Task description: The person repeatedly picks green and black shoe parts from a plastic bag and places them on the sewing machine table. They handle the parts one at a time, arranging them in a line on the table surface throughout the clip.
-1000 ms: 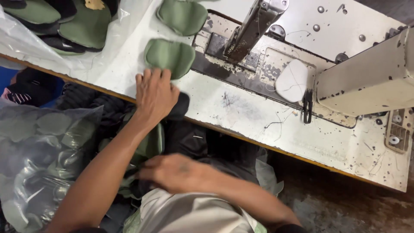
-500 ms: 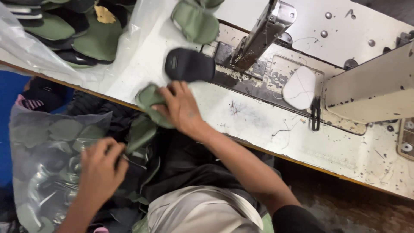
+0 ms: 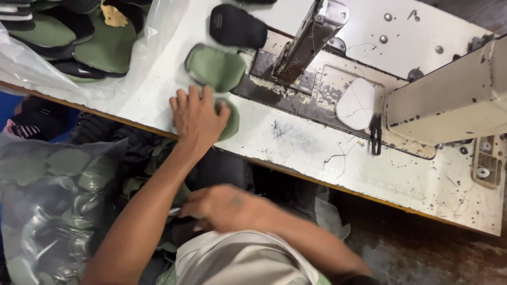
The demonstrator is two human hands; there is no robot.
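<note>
My left hand [image 3: 198, 117] lies flat, fingers spread, on a green padded fabric piece [image 3: 231, 122] near the front edge of the white sewing table [image 3: 317, 158]. Just beyond it sits a second green piece [image 3: 215, 67], and farther back a black padded piece [image 3: 237, 25]. Both lie beside the sewing machine's needle post [image 3: 309, 39]. My right hand [image 3: 227, 208] is down in my lap, fingers curled over dark and green pieces. A thin pale thing shows at its fingertips; whether it is gripped is unclear.
The beige sewing machine body [image 3: 449, 100] fills the right, with a white oval piece [image 3: 357, 104] on its plate. A pile of green and black pieces [image 3: 100, 47] in clear plastic lies at the back left. A plastic bag of green pieces [image 3: 47, 211] stands lower left.
Half a second ago my right hand was on the table over a green piece and my left was in my lap. They have swapped: left on the table, right in the lap.
</note>
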